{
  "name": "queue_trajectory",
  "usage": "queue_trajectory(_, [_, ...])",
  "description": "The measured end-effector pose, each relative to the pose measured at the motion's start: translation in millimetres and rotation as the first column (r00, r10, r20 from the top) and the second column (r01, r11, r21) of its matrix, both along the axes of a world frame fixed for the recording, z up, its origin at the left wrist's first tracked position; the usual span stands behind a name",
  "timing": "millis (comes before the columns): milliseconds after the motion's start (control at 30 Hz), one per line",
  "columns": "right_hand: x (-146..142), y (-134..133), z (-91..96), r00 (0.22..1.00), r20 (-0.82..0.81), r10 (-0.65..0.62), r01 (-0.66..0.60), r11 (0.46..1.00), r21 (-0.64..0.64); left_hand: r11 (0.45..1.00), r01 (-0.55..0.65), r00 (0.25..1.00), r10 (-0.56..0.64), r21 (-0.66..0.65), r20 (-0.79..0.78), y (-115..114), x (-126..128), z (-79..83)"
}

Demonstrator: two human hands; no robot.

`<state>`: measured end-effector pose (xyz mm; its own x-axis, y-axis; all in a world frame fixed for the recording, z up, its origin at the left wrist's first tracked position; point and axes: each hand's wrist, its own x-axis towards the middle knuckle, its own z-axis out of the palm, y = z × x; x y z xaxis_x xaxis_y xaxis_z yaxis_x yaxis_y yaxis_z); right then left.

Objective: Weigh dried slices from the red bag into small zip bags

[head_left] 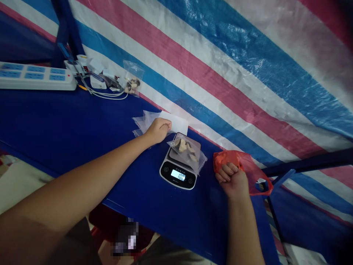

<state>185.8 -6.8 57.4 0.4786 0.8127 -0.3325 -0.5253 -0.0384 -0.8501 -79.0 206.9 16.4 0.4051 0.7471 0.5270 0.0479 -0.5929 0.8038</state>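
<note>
My left hand is closed in a fist beside a pile of clear plastic bags and a white sheet; whatever it may hold is hidden. A kitchen scale stands between my hands, its lit display showing what looks like 10.0. On its plate lies a clear bag with pale, dark-edged dried pieces inside. My right hand has its fingers curled in, with nothing visible in them. It is at a red plastic bag, partly covering it; I cannot tell whether they touch.
A white power strip lies at the far left of the blue table. White cables and another clear bag of pieces lie beside it. A striped plastic sheet rises along the table's back edge.
</note>
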Motion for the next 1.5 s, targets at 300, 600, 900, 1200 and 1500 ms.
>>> queue_trajectory(300, [-6, 3, 1.1, 0.999, -0.001, -0.035, 0.035, 0.999, -0.001, 1.000, 0.006, 0.998, -0.006, 0.007, 0.059, -3, 2, -0.7])
queue_trajectory(600, [-18, 8, 0.6, 0.992, 0.082, -0.100, 0.100, 0.995, 0.002, 0.995, -0.095, 0.993, 0.095, -0.009, 0.070, -4, 6, -0.3])
queue_trajectory(900, [-17, 8, -1.5, 0.978, 0.166, -0.130, 0.134, 0.991, -0.011, 0.997, -0.080, 0.995, 0.080, -0.012, 0.057, -2, 7, -2.4])
queue_trajectory(1200, [-25, 15, -6.0, 0.891, 0.389, -0.236, 0.217, 0.972, 0.092, 0.996, -0.090, 0.995, 0.091, -0.009, 0.048, -4, 6, -0.5])
queue_trajectory(1500, [-39, 32, -35.8, 0.886, 0.429, -0.176, 0.189, 0.982, 0.013, 0.984, -0.177, 0.982, 0.175, 0.035, 0.071, -9, 5, 13.9])
